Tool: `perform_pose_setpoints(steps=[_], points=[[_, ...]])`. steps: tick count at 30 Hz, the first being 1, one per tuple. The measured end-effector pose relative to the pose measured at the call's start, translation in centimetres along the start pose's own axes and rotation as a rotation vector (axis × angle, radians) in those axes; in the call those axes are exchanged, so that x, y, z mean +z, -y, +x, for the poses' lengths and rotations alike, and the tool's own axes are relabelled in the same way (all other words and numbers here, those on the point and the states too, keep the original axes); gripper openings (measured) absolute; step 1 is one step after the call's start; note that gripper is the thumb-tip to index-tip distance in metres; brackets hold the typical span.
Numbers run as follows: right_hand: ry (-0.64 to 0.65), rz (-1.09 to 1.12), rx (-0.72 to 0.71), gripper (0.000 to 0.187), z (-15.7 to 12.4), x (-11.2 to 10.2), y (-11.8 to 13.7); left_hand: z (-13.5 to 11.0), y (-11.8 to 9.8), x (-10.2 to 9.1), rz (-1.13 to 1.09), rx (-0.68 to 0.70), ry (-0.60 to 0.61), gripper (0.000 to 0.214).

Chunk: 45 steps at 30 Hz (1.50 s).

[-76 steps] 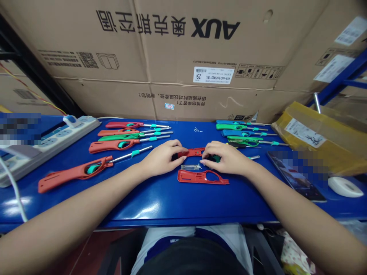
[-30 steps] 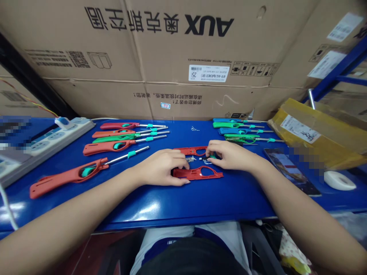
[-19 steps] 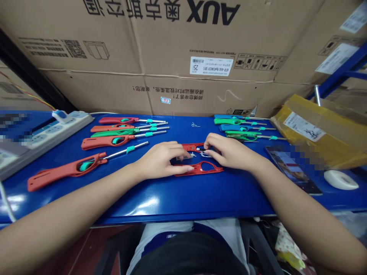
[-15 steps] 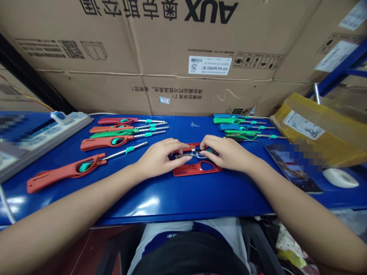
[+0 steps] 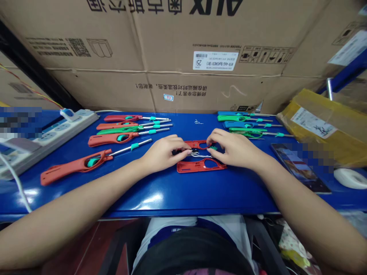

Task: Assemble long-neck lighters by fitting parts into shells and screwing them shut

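My left hand (image 5: 169, 153) pinches a small black part (image 5: 195, 150) with thin white wires (image 5: 199, 155) running from it. My right hand (image 5: 233, 149) is curled close by on the right, thumb and forefinger near a teal piece (image 5: 213, 146); what its fingertips grip is hard to make out. Behind the fingertips lies one red lighter shell half (image 5: 196, 144), partly covered by both hands. In front of them the other red shell half (image 5: 190, 167) rests on the blue table, its inside facing up.
Several long-necked lighters, mostly red (image 5: 77, 167), lie at left; blue and green ones (image 5: 248, 132) lie back right. A power strip (image 5: 54, 133) is far left. On the right are a phone (image 5: 301, 168), a white mouse (image 5: 350, 178) and a yellow-taped parcel (image 5: 323, 130). Cardboard (image 5: 172, 53) stands behind.
My left fingers have gone from a clear brownish piece to the black part. My right fingers have drawn slightly right, away from it. The whole view has shifted a little.
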State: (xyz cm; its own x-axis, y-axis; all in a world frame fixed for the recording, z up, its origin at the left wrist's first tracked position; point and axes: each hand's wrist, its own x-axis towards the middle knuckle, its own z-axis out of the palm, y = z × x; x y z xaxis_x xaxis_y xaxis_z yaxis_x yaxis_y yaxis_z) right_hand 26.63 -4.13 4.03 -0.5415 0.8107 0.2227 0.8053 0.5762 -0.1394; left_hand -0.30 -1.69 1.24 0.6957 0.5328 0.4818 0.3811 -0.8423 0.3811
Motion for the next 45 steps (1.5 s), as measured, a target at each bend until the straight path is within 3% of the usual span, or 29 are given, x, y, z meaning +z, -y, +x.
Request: perform_pose_setpoints(steps=[7,11,17,23,28,31,34,39,45], points=[[0.2,-0.054,0.191,0.019,0.2,0.0,-1.3,-0.1,0.0,-0.2,0.02,0.022,0.021,0.021],[0.123,-0.024,0.161,0.012,0.4,0.2,-1.4,-0.1,0.1,-0.3,0.045,0.04,0.075,0.02],[0.02,0.203,-0.057,0.014,0.4,0.4,-1.0,-0.3,0.3,-0.3,0.067,0.03,0.138,0.014],[0.074,0.155,-0.058,0.015,0.5,1.1,-0.6,-0.4,0.3,-0.3,0.072,0.015,0.143,0.016],[0.018,0.203,-0.061,0.016,0.1,-0.5,-1.3,-0.2,0.1,-0.3,0.08,0.036,0.089,0.017],[0.168,0.25,-0.044,0.011,-0.3,-1.9,-2.0,-0.2,-0.1,-0.3,0.075,0.026,0.061,0.017],[0.257,0.158,0.009,0.012,-0.4,-2.4,-2.4,-0.2,-0.1,-0.3,0.074,0.021,0.052,0.018],[0.334,0.138,0.023,0.018,-0.4,-2.1,-2.0,-0.1,-0.1,-0.3,0.101,0.011,0.01,0.022],[0.363,0.141,0.026,0.008,-0.4,-2.1,-1.7,0.0,-0.1,-0.3,0.101,-0.029,-0.028,0.024]])
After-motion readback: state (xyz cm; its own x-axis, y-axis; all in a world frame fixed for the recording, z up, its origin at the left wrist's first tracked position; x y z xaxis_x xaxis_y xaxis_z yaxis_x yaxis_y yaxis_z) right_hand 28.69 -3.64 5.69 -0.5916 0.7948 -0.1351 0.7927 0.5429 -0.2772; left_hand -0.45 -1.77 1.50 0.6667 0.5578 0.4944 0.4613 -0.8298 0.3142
